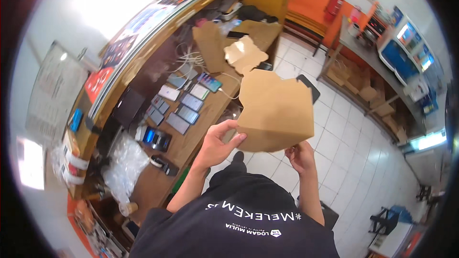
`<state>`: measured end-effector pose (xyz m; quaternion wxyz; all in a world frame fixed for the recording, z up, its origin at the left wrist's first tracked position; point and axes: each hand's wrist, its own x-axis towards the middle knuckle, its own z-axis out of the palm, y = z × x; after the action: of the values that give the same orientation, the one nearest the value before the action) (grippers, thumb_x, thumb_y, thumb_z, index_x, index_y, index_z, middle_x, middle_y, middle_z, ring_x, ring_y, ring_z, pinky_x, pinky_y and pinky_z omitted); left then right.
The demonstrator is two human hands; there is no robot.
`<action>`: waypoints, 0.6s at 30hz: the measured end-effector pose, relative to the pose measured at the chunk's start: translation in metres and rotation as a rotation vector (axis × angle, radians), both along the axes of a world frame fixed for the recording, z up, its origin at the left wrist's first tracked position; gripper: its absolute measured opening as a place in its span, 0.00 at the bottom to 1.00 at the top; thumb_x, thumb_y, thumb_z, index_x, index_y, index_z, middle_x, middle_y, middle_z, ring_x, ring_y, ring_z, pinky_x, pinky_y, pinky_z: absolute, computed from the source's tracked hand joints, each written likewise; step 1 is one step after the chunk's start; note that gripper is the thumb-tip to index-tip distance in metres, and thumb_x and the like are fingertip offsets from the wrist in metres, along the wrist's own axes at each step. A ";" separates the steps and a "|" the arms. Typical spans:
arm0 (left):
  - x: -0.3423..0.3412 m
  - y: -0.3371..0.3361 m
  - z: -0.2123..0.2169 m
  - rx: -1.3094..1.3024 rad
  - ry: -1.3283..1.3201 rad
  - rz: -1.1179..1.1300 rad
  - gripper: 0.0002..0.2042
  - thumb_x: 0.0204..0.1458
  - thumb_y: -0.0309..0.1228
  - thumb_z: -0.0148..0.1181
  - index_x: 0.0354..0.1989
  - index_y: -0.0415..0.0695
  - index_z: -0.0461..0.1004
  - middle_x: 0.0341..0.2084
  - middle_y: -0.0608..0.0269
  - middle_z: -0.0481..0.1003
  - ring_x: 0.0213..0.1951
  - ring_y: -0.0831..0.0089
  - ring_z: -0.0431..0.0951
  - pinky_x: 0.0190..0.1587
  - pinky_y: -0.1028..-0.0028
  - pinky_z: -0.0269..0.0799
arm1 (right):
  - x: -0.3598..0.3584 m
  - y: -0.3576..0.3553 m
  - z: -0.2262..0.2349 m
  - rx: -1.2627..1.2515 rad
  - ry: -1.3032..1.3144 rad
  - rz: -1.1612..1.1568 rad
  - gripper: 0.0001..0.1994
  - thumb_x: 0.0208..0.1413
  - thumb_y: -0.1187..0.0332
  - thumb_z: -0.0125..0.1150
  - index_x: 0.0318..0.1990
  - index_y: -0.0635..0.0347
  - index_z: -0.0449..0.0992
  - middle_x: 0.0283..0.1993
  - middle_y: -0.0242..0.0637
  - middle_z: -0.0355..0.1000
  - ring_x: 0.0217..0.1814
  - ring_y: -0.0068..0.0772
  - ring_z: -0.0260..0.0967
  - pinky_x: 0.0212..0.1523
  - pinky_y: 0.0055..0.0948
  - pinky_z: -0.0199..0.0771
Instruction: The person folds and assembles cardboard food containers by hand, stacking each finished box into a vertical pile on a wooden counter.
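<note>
Both of my hands hold a brown cardboard food box (277,102) in front of my body, above the tiled floor. It is partly folded, with flaps standing up at its far side. My left hand (220,144) pinches its near left corner, thumb and fingers closed on the card. At the near right edge, my right hand (302,157) has its fingers curled against the underside; part of its grip is hidden by the box. Beyond it, another opened brown box (245,55) lies on the wooden desk, beside an upright brown cardboard piece (208,45).
Several phones (184,112) and white cables (189,57) occupy the desk (201,134) to my left. Nearer are a card terminal (155,137) and clear plastic bags (125,162). A counter (340,50) with cardboard on its lower shelf stands at the far right. A fire extinguisher (334,5) hangs on the wall.
</note>
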<state>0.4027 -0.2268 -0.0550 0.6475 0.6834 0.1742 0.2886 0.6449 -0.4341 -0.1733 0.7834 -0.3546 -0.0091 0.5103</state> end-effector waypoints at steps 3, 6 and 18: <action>0.052 0.003 0.016 0.120 0.055 -0.065 0.12 0.60 0.21 0.66 0.51 0.34 0.78 0.40 0.55 0.83 0.43 0.68 0.82 0.52 0.69 0.76 | 0.005 -0.012 0.027 -0.339 -0.370 -0.062 0.13 0.73 0.64 0.58 0.52 0.66 0.76 0.44 0.39 0.78 0.45 0.33 0.79 0.41 0.33 0.80; 0.100 0.011 0.022 0.306 0.175 -0.073 0.11 0.61 0.22 0.64 0.51 0.35 0.77 0.37 0.54 0.81 0.40 0.67 0.81 0.47 0.70 0.77 | 0.020 -0.017 0.043 -0.645 -1.066 -0.606 0.13 0.71 0.68 0.60 0.56 0.66 0.75 0.50 0.40 0.77 0.52 0.36 0.77 0.48 0.34 0.80; 0.230 0.103 0.049 1.139 -0.077 -0.147 0.10 0.50 0.26 0.72 0.41 0.44 0.82 0.57 0.56 0.74 0.63 0.58 0.74 0.68 0.54 0.69 | 0.077 0.146 0.112 -0.450 -1.661 -0.305 0.21 0.51 0.78 0.73 0.55 0.63 0.80 0.51 0.45 0.73 0.50 0.47 0.74 0.51 0.38 0.76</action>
<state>0.6325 -0.1241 -0.0061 0.2014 0.9236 -0.0804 0.3160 0.7217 -0.2878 -0.0614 0.4944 -0.7555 -0.4286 -0.0340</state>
